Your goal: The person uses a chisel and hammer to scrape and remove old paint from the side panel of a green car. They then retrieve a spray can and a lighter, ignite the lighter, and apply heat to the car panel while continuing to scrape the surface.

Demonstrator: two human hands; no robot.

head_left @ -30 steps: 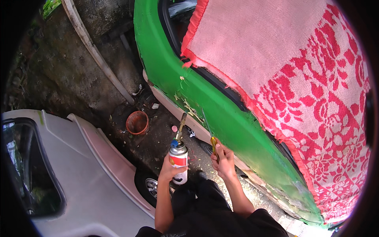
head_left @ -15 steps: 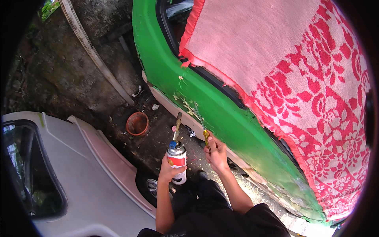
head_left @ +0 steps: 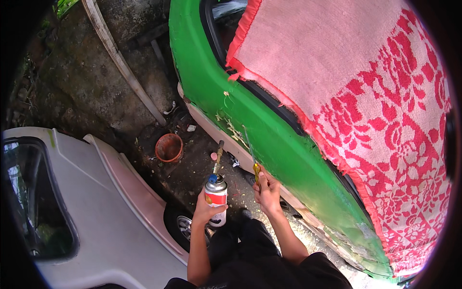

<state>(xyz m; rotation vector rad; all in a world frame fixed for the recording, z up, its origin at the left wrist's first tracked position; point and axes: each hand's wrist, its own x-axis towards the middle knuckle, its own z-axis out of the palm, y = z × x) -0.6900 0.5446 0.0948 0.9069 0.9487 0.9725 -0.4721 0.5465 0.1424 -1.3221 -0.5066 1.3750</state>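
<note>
My left hand (head_left: 204,210) is closed around a blowtorch's gas canister (head_left: 216,200), white and red with a blue knob on top. The torch's metal nozzle (head_left: 219,155) points up and away, just left of the green car body (head_left: 293,161); no flame can be made out. In my right hand (head_left: 268,193) is a screwdriver (head_left: 256,169) with a yellow handle. Its long thin shaft reaches the green panel, the tip at or very near the surface. Pale curled paint scrapings (head_left: 235,133) cling to the panel just left of that tip.
A red and pink floral blanket (head_left: 337,96) drapes over the green car. On the left stands a grey vehicle (head_left: 110,207). Between them, a terracotta pot (head_left: 169,148) and scattered flakes lie on the dark ground. A long pale strip (head_left: 122,65) leans by the stained wall.
The view has shifted slightly, so the cars and pot sit a little differently. My right hand and screwdriver are slightly lower and further right. Both hands keep their holds.
</note>
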